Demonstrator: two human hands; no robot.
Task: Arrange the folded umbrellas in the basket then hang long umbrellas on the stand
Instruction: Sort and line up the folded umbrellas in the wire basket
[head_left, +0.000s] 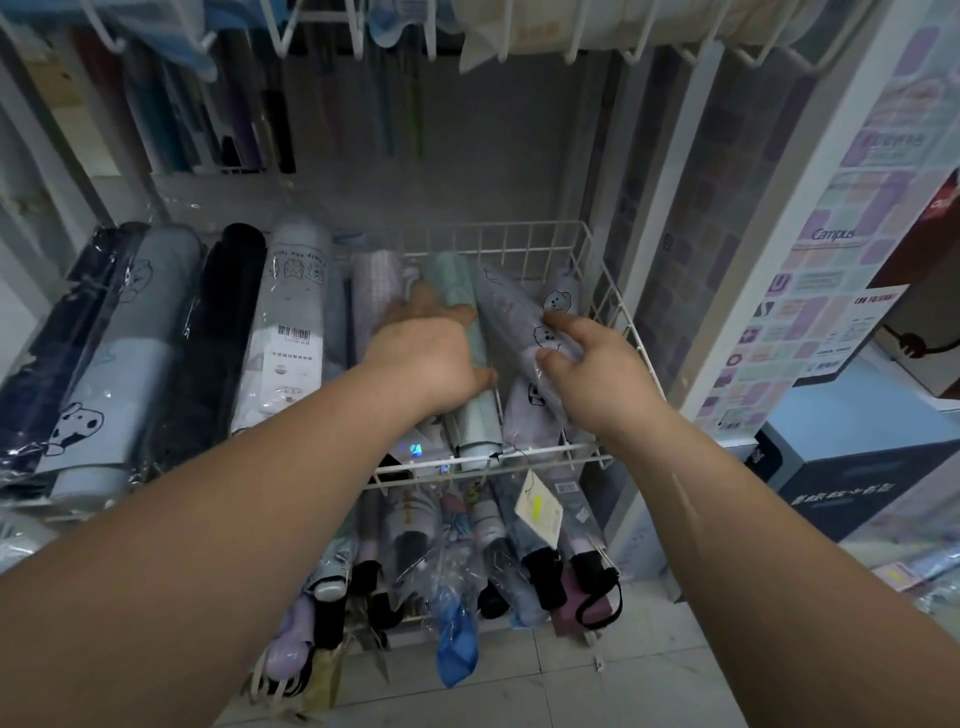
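A white wire basket (597, 291) holds several folded umbrellas in clear wrappers. My left hand (431, 353) lies over a mint-green folded umbrella (475, 415), fingers curled round it, thumb on its right side. My right hand (587, 374) pinches a grey-lilac folded umbrella (514, 312) with cartoon dogs, which lies tilted over the others. A checked lilac umbrella (374, 280) lies left of my left hand. Long umbrellas (244, 119) hang from white wire hooks above.
To the left, a row of wrapped folded umbrellas (208, 332) in navy, grey, black and white lies side by side. A lower wire basket (467, 618) holds more umbrellas. A Campus display panel (831, 260) and dark boxes (857, 478) stand on the right.
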